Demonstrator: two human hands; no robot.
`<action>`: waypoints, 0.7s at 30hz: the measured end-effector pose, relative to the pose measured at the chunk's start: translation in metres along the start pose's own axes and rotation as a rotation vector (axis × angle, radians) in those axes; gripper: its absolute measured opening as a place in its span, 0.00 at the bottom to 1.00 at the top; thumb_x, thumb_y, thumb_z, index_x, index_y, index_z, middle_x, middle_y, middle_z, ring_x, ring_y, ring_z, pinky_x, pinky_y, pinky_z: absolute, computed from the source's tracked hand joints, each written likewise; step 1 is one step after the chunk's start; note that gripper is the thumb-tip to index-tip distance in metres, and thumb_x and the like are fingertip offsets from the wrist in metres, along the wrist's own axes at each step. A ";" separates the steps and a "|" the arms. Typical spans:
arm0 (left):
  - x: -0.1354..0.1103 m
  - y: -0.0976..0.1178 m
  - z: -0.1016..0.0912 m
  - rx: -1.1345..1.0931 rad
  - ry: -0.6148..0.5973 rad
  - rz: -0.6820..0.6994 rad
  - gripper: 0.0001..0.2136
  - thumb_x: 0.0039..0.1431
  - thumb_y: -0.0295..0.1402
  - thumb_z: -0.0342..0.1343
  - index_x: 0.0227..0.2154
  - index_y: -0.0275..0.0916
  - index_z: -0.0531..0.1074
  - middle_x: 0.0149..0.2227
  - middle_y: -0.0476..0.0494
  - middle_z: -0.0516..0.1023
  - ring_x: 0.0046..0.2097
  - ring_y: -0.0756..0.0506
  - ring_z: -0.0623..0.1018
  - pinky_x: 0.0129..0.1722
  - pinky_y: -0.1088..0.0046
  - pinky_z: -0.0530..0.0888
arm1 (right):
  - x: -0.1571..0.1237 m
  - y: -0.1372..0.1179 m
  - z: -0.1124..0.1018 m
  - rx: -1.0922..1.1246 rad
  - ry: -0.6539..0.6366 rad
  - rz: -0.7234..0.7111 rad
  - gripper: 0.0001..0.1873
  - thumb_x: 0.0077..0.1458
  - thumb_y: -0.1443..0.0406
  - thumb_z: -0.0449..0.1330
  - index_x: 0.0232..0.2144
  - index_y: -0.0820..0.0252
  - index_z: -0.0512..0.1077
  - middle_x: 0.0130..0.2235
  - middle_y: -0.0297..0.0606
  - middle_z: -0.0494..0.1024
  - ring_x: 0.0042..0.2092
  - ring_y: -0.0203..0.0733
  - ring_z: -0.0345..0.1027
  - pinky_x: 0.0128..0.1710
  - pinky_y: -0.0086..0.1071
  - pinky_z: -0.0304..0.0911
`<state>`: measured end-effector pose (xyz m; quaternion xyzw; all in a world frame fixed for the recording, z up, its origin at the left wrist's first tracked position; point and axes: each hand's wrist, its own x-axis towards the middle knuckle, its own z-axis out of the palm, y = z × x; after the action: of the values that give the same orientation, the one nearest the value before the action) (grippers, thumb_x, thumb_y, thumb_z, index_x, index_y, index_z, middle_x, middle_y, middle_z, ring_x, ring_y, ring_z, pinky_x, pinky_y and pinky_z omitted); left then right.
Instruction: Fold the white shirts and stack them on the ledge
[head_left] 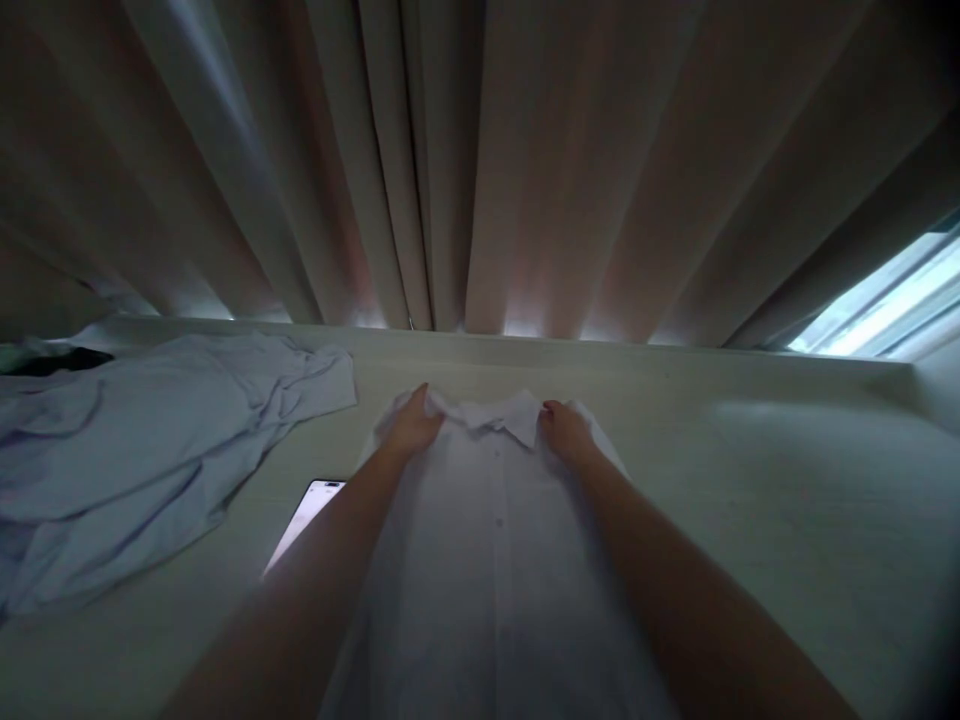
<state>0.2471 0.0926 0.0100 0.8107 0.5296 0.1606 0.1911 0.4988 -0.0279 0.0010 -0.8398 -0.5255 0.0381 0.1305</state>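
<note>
A white button-up shirt (457,540) hangs in front of me, collar away from me and buttoned front facing up. My left hand (415,425) is closed on its left shoulder, close beside the collar (495,412). On the other side of the collar, my right hand (566,432) grips the right shoulder. The shirt's lower part runs out of the bottom of the view between my forearms. Part of a phone (307,510) with a lit screen shows beside my left forearm, which covers the rest of it.
Another light-coloured shirt (172,420) lies spread on the pale surface (720,500) at the left, with a dark item (64,360) at its far edge. Long beige curtains (570,170) hang along the back. A bright window (885,290) shows at the far right.
</note>
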 end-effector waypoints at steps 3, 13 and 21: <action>-0.006 -0.009 0.034 0.175 -0.178 0.062 0.35 0.53 0.47 0.46 0.60 0.38 0.43 0.61 0.34 0.50 0.61 0.38 0.54 0.55 0.60 0.56 | -0.001 0.008 0.034 0.002 -0.074 -0.060 0.28 0.55 0.57 0.47 0.56 0.63 0.54 0.49 0.51 0.69 0.51 0.49 0.61 0.47 0.41 0.56; 0.020 -0.018 0.079 0.384 -0.049 0.154 0.31 0.56 0.53 0.33 0.60 0.44 0.47 0.64 0.43 0.42 0.63 0.34 0.41 0.57 0.51 0.43 | 0.044 0.032 0.077 -0.100 0.053 -0.164 0.36 0.56 0.55 0.42 0.61 0.69 0.39 0.61 0.51 0.49 0.61 0.51 0.40 0.58 0.48 0.36; 0.048 -0.019 0.086 0.372 -0.014 0.147 0.31 0.56 0.53 0.33 0.60 0.44 0.46 0.63 0.42 0.43 0.62 0.32 0.41 0.57 0.50 0.44 | 0.079 0.033 0.079 -0.118 0.063 -0.197 0.33 0.56 0.55 0.42 0.59 0.69 0.45 0.59 0.52 0.55 0.60 0.51 0.43 0.57 0.48 0.40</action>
<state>0.2902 0.1314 -0.0716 0.8695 0.4883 0.0681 0.0295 0.5471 0.0436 -0.0778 -0.7912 -0.6024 -0.0322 0.1003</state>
